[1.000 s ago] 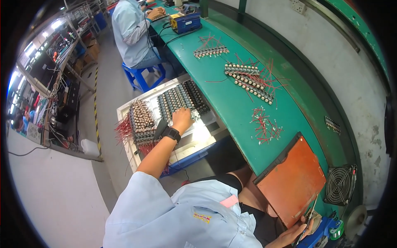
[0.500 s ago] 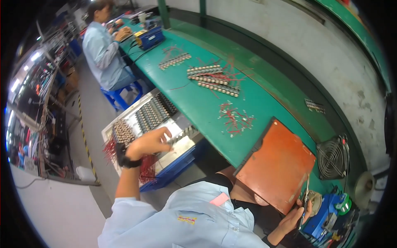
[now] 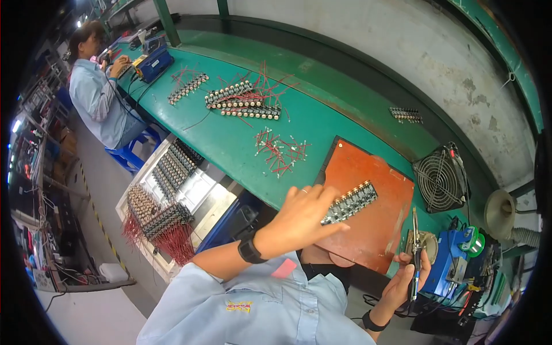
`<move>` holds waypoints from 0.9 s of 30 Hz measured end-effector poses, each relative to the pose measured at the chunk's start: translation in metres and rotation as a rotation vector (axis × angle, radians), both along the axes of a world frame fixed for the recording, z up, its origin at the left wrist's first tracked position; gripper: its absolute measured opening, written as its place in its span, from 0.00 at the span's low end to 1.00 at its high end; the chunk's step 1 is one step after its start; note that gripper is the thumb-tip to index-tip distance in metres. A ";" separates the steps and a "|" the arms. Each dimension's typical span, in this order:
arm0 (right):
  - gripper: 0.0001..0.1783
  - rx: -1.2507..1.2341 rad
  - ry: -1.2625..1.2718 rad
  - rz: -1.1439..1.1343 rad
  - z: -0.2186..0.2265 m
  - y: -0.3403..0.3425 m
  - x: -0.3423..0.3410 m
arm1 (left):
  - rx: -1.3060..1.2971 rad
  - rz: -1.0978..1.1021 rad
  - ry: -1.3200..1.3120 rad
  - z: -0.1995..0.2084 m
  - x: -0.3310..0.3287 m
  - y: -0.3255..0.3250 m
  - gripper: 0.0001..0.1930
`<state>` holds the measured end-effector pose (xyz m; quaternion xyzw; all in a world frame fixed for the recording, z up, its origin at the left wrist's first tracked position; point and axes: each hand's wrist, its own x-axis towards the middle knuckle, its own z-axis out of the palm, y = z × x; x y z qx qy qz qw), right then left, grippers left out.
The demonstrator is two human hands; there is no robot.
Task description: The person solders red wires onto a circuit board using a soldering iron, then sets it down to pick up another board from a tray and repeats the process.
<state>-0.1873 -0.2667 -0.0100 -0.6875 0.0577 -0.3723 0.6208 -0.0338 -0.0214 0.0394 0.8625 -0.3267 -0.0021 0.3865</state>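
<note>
A strip of small metal-and-black electronic components [image 3: 357, 202] lies over the orange board [image 3: 365, 167], with its lower left end in the fingers of my left hand [image 3: 302, 221]. The thumb and fingers of this hand are closed around that end. At the board's right edge, my right hand [image 3: 405, 282] grips a soldering iron [image 3: 416, 247], held upright with its tip pointing up. Just left of the board, loose red wires with small light-coloured ends [image 3: 280, 150] lie scattered on the green bench [image 3: 230, 152].
Component strips with red wires [image 3: 244, 102] lie farther along the bench. A tray of stacked strips [image 3: 172, 167] stands to my left. At the right are a fan [image 3: 440, 178], a blue soldering station [image 3: 451, 259] and a solder spool [image 3: 474, 244]. A co-worker [image 3: 95, 92] sits at the far left.
My left hand has moved from the tray on the left across to the orange board, bringing a component strip with it. My right hand still holds the soldering iron. The whole view has shifted.
</note>
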 end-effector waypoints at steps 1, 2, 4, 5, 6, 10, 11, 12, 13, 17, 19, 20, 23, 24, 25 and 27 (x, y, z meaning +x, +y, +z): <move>0.25 0.041 0.014 0.066 0.006 0.005 -0.001 | 0.024 0.034 -0.068 -0.003 -0.004 -0.003 0.25; 0.25 0.083 0.028 0.135 0.010 0.010 0.001 | 0.028 0.035 -0.059 -0.005 -0.009 -0.003 0.25; 0.25 0.056 0.086 0.118 0.014 0.017 0.007 | -0.115 -0.176 0.023 -0.007 -0.020 -0.004 0.23; 0.26 0.024 0.135 0.109 0.015 0.021 0.012 | -0.187 -0.276 0.065 -0.008 -0.022 -0.003 0.22; 0.27 -0.007 0.184 0.101 0.016 0.025 0.016 | -0.182 -0.273 0.075 -0.009 -0.021 0.001 0.22; 0.32 -0.314 0.315 -0.005 0.022 0.038 0.032 | -0.215 -0.083 0.010 -0.025 0.009 0.036 0.11; 0.32 -0.310 0.324 -0.010 0.021 0.039 0.036 | -0.144 0.044 -0.011 -0.033 0.023 0.050 0.07; 0.34 -0.394 0.345 0.014 0.021 0.042 0.039 | -0.068 0.184 -0.102 -0.039 0.037 0.063 0.06; 0.35 -0.476 0.365 0.041 0.020 0.045 0.041 | 0.012 0.323 -0.196 -0.042 0.047 0.072 0.06; 0.38 -0.660 0.402 0.103 0.024 0.054 0.050 | 0.072 0.460 -0.248 -0.048 0.062 0.076 0.05; 0.39 -0.712 0.408 0.131 0.024 0.056 0.056 | 0.085 0.444 -0.231 -0.053 0.068 0.072 0.05; 0.38 -0.709 0.381 0.160 0.024 0.057 0.057 | 0.096 0.434 -0.223 -0.055 0.070 0.069 0.05; 0.37 -0.703 0.333 0.216 0.022 0.056 0.059 | 0.115 0.398 -0.172 -0.053 0.070 0.066 0.04; 0.37 -0.690 0.318 0.258 0.022 0.053 0.059 | 0.122 0.374 -0.136 -0.049 0.070 0.065 0.04; 0.37 -0.676 0.302 0.299 0.022 0.050 0.058 | 0.129 0.350 -0.100 -0.046 0.069 0.064 0.04; 0.36 -0.661 0.292 0.339 0.021 0.045 0.057 | 0.044 0.329 -0.014 -0.041 0.067 0.062 0.04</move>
